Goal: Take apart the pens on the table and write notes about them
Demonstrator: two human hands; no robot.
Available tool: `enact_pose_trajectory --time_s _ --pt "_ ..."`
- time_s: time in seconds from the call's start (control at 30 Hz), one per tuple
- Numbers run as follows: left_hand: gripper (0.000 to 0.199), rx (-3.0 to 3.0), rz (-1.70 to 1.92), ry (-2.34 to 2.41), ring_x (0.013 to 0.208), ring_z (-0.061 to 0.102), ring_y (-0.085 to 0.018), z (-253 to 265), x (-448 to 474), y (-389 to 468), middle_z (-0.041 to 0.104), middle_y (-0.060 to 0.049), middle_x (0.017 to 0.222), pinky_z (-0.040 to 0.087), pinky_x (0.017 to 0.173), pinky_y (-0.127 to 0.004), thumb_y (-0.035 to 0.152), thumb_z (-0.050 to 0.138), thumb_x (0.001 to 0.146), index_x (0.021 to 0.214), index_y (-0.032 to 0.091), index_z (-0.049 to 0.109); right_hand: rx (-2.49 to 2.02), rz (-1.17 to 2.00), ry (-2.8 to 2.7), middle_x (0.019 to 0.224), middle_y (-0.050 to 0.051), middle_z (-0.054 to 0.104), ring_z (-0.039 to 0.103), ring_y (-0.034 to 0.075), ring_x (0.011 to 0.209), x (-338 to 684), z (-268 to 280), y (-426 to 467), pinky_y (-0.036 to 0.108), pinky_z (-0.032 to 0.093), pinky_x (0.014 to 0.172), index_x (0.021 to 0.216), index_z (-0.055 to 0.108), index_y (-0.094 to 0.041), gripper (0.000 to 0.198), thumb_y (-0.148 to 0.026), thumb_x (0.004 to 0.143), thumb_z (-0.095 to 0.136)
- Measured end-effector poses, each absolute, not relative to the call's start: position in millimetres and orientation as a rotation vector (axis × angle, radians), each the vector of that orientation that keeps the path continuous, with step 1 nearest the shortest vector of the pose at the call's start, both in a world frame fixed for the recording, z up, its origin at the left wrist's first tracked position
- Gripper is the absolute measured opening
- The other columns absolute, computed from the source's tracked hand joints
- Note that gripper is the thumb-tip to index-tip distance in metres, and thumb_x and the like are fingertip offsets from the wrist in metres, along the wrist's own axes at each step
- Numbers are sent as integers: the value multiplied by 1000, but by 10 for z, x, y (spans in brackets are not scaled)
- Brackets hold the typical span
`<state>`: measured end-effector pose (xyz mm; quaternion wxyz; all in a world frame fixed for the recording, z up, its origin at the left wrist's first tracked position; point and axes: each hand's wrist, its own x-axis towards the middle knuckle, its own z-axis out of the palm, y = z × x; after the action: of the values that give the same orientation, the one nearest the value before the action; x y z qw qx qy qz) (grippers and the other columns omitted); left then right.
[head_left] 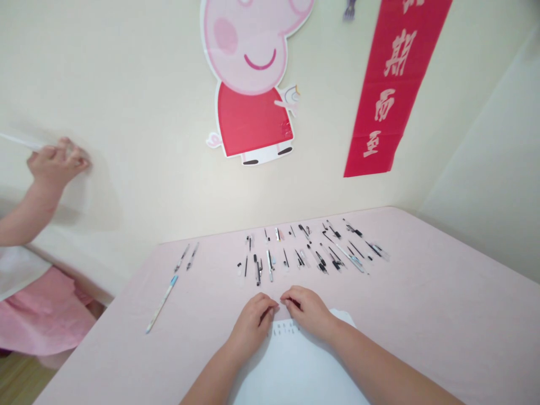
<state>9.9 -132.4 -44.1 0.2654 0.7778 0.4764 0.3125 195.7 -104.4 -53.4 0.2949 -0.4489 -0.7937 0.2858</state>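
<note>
The left hand (253, 322) and right hand (310, 314) nearly meet fingertip to fingertip, both curled almost closed; whether they pinch anything, I cannot tell. They are at the far edge of a white sheet (295, 368) on the bench (105, 360), near scattered pen parts (270, 266).

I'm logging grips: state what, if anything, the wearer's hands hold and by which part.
Cannot be told: the left hand and right hand are both pinched near the white sheet, but no held thing shows clearly.
</note>
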Motion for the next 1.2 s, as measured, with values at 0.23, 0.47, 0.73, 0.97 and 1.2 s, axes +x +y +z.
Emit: enact_pose_trajectory --time_s 0.23,0.47,0.73,0.97,1.2 --pt "25 2038 1140 1613 82 61 -19 -388 -285 -1051 65 -6 89 49 70 -31 22 40 81 89 19 63 -1217 759 -2118 87 5 67 60 17 83 1960 -554 -1033 27 43 77 90 69 -19 25 -12 80 47" --pt "34 2101 840 2266 93 60 -22 -333 -1057 -642 64 -10 101 49 80 -33 24 34 81 98 16 62 -1223 762 -2127 87 4 67 60 16 83 1968 -525 -1044 27 43 77 90 69 -19 25 -12 79 47" --pt "38 2069 373 2582 112 49 -35 -323 -1530 -360 54 -25 118 33 97 -45 24 39 80 104 5 61 -1222 759 -2120 87 5 67 60 17 83 1966 -520 -1051 27 44 77 90 69 -20 25 -12 80 47" --pt "40 1990 94 2657 103 54 -35 -340 -1573 -270 61 -24 107 39 87 -46 30 34 84 100 8 63 -1240 765 -2129 89 5 67 60 17 83 1965 -522 -1050 27 44 78 91 69 -20 26 -12 80 47" --pt "34 1956 73 2635 97 58 -36 -264 -1496 -247 63 -26 98 42 80 -43 13 35 79 90 7 67 -1225 768 -2121 87 5 67 60 16 81 1961 -527 -1043 27 44 77 90 69 -19 25 -12 80 47"
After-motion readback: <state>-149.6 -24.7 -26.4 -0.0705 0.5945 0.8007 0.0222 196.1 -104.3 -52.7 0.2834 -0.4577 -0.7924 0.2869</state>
